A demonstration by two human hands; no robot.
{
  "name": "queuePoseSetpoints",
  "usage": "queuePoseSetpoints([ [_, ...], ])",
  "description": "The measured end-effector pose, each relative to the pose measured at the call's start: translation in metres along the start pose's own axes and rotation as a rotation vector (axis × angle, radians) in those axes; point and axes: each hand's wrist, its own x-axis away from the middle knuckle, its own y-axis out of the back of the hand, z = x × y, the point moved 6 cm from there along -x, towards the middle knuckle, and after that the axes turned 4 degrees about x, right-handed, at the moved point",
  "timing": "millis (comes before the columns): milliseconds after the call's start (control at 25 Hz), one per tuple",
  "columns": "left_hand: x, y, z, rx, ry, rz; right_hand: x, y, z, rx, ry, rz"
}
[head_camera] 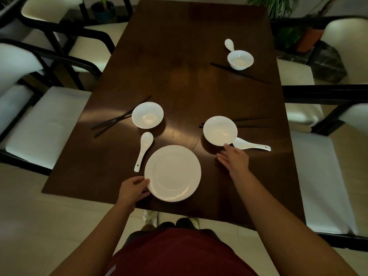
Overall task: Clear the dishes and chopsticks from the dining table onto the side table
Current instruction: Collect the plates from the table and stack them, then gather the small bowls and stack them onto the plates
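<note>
A large white plate (172,173) lies near the front edge of the dark wooden dining table (179,76). My left hand (133,189) grips the plate's left rim. My right hand (234,159) is spread open, its fingertips touching the near rim of a white bowl (220,130). A white spoon (251,145) lies right of that bowl and black chopsticks (253,122) behind it. A second bowl (147,115) sits at left with chopsticks (117,118) and a spoon (143,150). A third bowl (240,59), a spoon (229,44) and chopsticks (249,75) are at far right.
Cream-cushioned chairs with black frames stand on both sides of the table, left (39,124) and right (322,176). Potted plants (282,8) stand beyond the far end. The side table is out of view.
</note>
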Motion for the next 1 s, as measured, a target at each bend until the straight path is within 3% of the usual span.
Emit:
queuePoseSetpoints([
  [400, 0.0, 0.002, 0.004, 0.018, 0.019, -0.011, -0.009, -0.015, 0.022, 0.132, 0.092, -0.215],
  [560, 0.003, 0.003, 0.003, 0.039, 0.026, 0.004, 0.014, -0.03, 0.034, 0.183, 0.205, 0.003],
  [760, 0.006, 0.002, 0.004, 0.083, 0.04, 0.013, 0.054, -0.058, 0.015, 0.533, 0.242, 0.328],
  [1000, 0.005, 0.003, 0.005, 0.119, 0.044, 0.021, 0.061, -0.065, -0.014, 0.844, 0.226, 0.384],
])
